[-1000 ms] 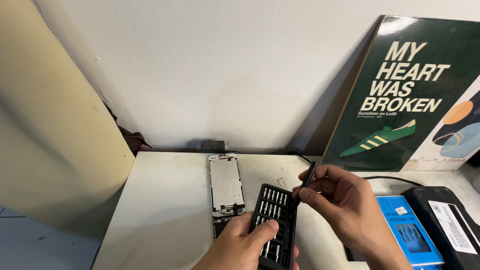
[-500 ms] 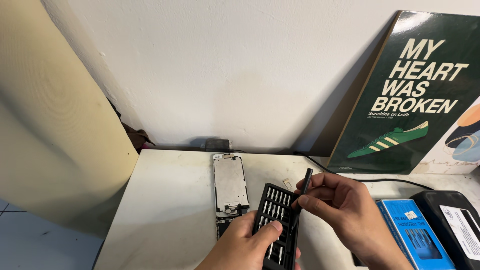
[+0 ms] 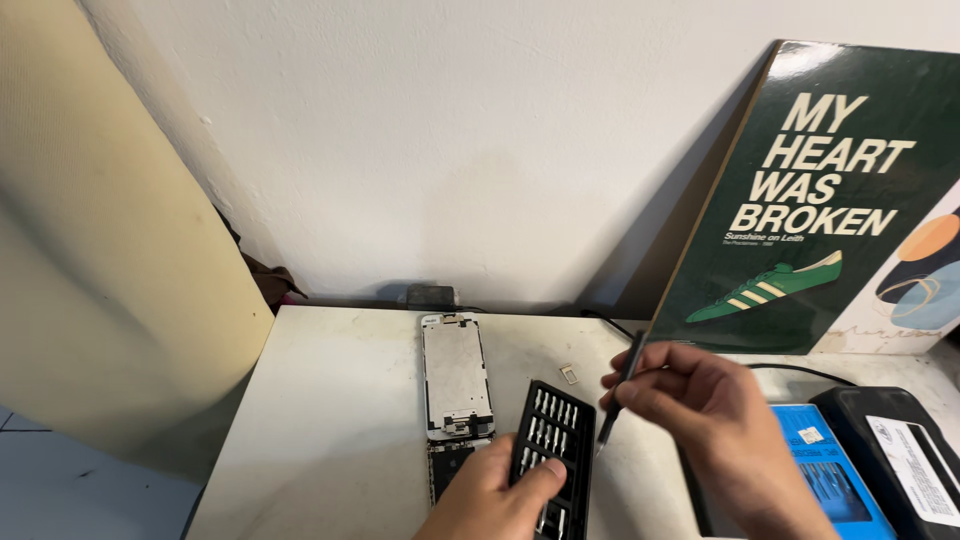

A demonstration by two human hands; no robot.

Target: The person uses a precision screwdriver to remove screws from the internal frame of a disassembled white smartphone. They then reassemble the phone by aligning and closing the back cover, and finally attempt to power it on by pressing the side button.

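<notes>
Filling the lower part of the view, a pale counter (image 3: 330,420) runs back to a white wall (image 3: 450,130). A beige panel (image 3: 90,250) leans at the left, and a dark green poster (image 3: 810,210) with a shoe drawn on it stands tilted against the wall at the right. A black cable (image 3: 800,370) trails along the counter below the poster. At the right edge lie a blue case (image 3: 830,480) and, just beside it, a black case (image 3: 890,440).

An opened phone (image 3: 456,385) lies flat near the middle, its metal-backed screen part pointing toward the wall. A small metal piece (image 3: 570,374) sits apart to its right.

The left hand (image 3: 490,500) has its grip closed on a black bit tray (image 3: 553,450), the thumb pressed on the tray's top face and the fingers hidden underneath; the tray is just right of the phone, rows of silver bits showing. The right hand (image 3: 700,410) hovers above the tray's right side, fingertips pinched together on a slim dark screwdriver (image 3: 620,390), which slants with its tip down near the tray's edge.
</notes>
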